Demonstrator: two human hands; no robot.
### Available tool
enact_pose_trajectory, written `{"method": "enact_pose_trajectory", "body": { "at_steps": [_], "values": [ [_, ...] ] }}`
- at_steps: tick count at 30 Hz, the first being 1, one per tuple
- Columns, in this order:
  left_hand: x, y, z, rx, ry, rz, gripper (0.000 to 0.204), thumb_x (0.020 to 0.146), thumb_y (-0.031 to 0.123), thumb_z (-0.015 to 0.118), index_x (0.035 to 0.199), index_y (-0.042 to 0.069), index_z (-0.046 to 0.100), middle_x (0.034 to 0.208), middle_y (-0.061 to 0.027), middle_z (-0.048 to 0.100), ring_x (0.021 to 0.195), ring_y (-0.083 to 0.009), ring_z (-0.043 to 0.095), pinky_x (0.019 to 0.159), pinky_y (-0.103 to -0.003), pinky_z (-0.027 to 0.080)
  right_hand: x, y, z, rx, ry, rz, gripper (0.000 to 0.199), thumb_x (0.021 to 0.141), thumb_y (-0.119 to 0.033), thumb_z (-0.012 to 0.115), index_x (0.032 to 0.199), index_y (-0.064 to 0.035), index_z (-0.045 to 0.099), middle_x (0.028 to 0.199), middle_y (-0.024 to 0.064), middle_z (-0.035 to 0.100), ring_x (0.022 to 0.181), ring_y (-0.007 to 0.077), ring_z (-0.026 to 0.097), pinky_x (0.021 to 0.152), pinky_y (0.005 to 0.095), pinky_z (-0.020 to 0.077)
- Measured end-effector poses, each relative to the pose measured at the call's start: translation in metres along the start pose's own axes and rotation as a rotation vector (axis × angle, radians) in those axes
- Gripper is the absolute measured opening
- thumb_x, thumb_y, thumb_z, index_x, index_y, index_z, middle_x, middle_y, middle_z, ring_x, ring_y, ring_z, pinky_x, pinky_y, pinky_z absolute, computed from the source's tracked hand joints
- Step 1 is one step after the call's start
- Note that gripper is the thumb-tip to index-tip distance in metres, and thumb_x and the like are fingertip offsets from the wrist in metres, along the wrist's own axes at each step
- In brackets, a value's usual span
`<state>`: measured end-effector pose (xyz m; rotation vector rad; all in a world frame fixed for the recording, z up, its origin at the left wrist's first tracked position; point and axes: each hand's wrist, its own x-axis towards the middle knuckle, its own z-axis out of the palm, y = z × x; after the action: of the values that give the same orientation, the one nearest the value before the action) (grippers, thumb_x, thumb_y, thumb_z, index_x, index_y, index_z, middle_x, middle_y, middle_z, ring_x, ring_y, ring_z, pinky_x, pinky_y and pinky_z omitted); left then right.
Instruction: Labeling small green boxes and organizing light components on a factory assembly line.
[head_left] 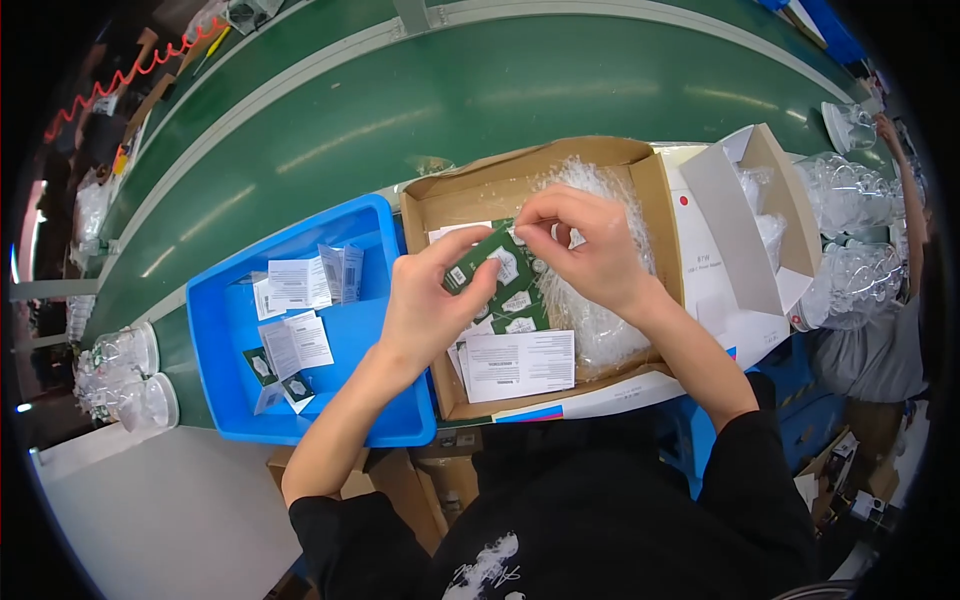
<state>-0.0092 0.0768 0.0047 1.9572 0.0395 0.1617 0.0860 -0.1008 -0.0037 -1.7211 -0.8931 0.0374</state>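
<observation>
I judge I'm early on: my left hand (425, 305) and right hand (580, 245) pinch one green card (478, 262), several sets lie in the blue bin (225, 340), many cards remain in the box (650, 190).

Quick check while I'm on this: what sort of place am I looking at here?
Most likely a factory packing line. A long green conveyor belt runs past the bench, the hands work over a cardboard box of leaflets and small green cards, a blue bin holds more, and stacks of clear plastic shells stand at the side.

Green card packets (505, 300) in cardboard box (440, 200)
</observation>
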Motion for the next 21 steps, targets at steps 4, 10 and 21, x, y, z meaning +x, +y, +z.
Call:
{"method": "enact_pose_trajectory", "body": {
  "at_steps": [4, 10, 21],
  "values": [
    [0.001, 0.001, 0.000, 0.019, 0.002, -0.040, 0.026, 0.081, 0.007, 0.068, 0.105, -0.003, 0.065, 0.088, -0.0162, 0.071, 0.075, -0.0153, 0.070, 0.064, -0.025, 0.052, 0.000, 0.003, 0.001, -0.049, -0.007, -0.027, 0.008, 0.079, 0.001, 0.069, 0.085, -0.0021, 0.064, 0.083, 0.0043, 0.065, 0.064, 0.0104, 0.060, 0.049, 0.0206, 0.0416],
    [-0.001, 0.002, 0.000, 0.046, -0.003, 0.019, 0.028, 0.081, 0.007, 0.068, 0.107, -0.002, 0.064, 0.086, -0.0163, 0.071, 0.072, -0.0167, 0.071, 0.060, -0.026, 0.052, -0.003, -0.002, 0.005, -0.105, 0.032, -0.079, 0.009, 0.079, 0.001, 0.069, 0.085, -0.0020, 0.064, 0.082, 0.0052, 0.065, 0.063, 0.0114, 0.060, 0.050, 0.0221, 0.0434],
    [0.000, 0.005, 0.001, 0.049, -0.034, 0.085, 0.027, 0.082, 0.008, 0.067, 0.108, 0.000, 0.063, 0.074, -0.0171, 0.066, 0.056, -0.0200, 0.065, 0.052, -0.028, 0.048, -0.003, -0.002, 0.006, -0.150, 0.007, -0.114, 0.011, 0.079, 0.004, 0.067, 0.086, -0.0016, 0.062, 0.082, 0.0055, 0.063, 0.064, 0.0138, 0.059, 0.048, 0.0240, 0.0432]
  ]
}}
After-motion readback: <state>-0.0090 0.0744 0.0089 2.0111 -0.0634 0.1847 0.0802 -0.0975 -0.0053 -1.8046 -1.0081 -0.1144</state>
